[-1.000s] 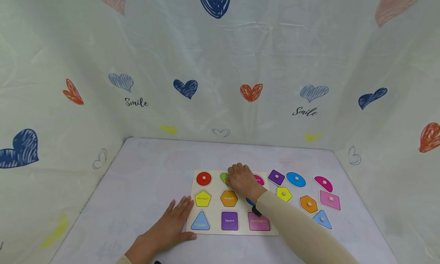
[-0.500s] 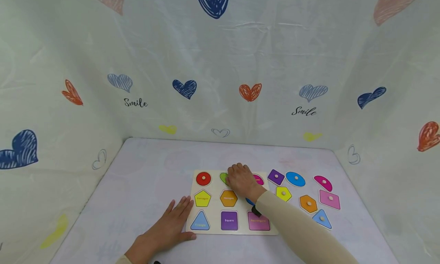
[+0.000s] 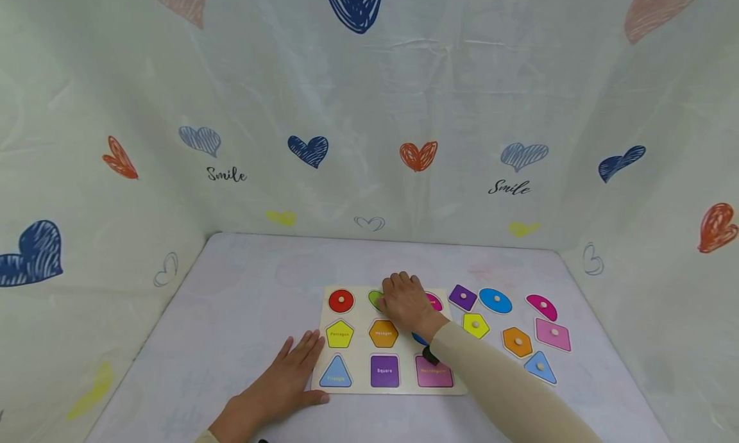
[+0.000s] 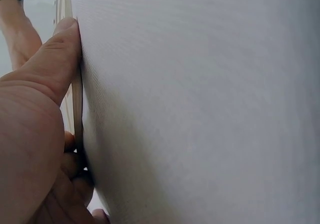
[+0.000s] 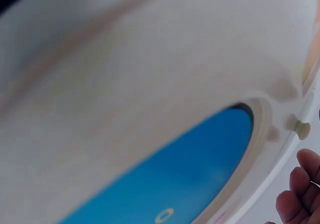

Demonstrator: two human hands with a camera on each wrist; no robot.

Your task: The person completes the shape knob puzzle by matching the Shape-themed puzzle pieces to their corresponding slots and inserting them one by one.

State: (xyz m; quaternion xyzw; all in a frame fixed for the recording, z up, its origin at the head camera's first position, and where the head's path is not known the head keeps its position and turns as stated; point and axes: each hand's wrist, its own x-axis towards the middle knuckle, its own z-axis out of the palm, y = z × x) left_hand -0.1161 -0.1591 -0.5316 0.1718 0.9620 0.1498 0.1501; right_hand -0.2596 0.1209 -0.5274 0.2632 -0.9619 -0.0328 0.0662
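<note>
Head: left hand (image 3: 291,374), fingers straight, against the board's (image 3: 359,371) left edge. Right hand (image 3: 410,304) over the top row, partly covering green shape (image 3: 374,299) in the middle; can't tell if it's gripping that. Red disc (image 3: 341,307) top left. Orange hexagon (image 3: 517,350), purple square (image 3: 463,304) loose on desk (image 3: 260,289), right of board. Left wrist: thumb (image 4: 55,59) at board edge. Right wrist: bent fingertips (image 5: 288,205); blue oval (image 5: 200,159) in board.

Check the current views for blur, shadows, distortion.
Head: fairly even light; lettering on the board small and soft. Left wrist: soft shadow on the table beside the left hand. Right wrist: board blurry close up, its edge bowed, the blue oval slot soft too.
</note>
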